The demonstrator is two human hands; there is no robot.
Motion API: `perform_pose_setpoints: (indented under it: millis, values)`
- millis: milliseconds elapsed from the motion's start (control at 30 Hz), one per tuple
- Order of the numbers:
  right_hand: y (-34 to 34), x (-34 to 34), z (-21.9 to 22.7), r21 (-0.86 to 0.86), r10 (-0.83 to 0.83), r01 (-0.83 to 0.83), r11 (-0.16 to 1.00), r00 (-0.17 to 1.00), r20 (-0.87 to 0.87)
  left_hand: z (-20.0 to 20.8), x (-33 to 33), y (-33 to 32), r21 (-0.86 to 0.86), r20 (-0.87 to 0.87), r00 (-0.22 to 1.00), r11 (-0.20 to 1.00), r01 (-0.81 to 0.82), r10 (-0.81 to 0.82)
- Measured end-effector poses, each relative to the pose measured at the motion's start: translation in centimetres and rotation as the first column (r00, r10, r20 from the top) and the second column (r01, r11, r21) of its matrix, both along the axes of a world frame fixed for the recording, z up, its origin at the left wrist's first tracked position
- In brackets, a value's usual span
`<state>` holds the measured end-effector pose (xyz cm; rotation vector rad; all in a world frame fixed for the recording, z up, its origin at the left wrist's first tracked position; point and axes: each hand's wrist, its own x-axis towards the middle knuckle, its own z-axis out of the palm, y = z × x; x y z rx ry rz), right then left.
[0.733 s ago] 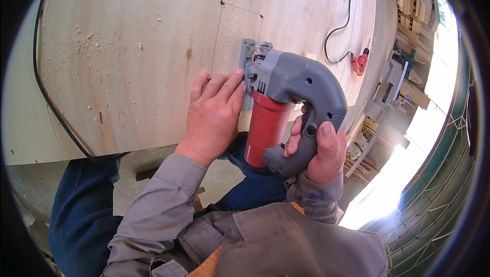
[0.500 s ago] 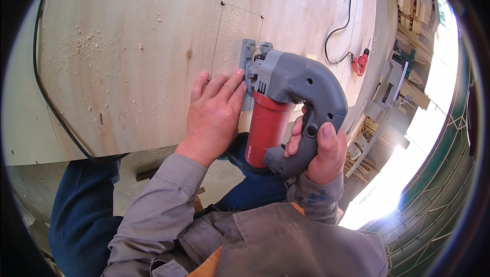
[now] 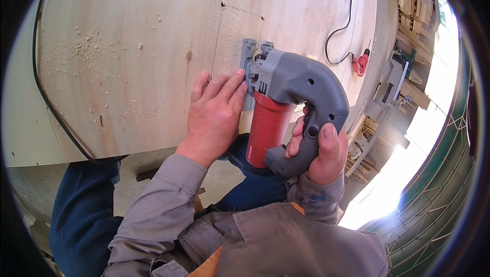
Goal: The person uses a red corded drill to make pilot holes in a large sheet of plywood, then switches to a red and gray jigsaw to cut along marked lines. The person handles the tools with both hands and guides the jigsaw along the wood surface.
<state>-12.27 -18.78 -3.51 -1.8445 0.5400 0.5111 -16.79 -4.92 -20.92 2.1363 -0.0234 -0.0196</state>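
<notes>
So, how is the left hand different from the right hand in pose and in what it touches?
The left hand lies flat with fingers stretched out on the plywood sheet, fingertips against the saw's base; the right hand is curled closed around the handle of the grey and red jigsaw. The left hand presses down on wood; the right hand carries a tool. Both are bare and come out of grey sleeves.

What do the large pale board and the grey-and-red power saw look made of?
The large pale board looks like bare plywood: matt, visible grain, a knot, sawdust scattered on it. The grey-and-red power saw seems moulded plastic, smooth with a slight sheen; its grey base plate is probably metal, though that is uncertain.
</notes>
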Motion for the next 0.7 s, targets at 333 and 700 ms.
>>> perform_pose_setpoints:
  millis: [333,700]
  values:
    - [0.14,0.30,0.06,-0.011,0.003,-0.003,1.000,1.000,-0.002,-0.07,0.20,-0.07,0.005,0.010,1.000,1.000,-0.010,0.010]
    - [0.64,0.65,0.31,-0.002,-0.025,0.025,1.000,1.000,-0.009,-0.12,0.36,-0.07,0.002,0.004,1.000,1.000,-0.014,0.014]
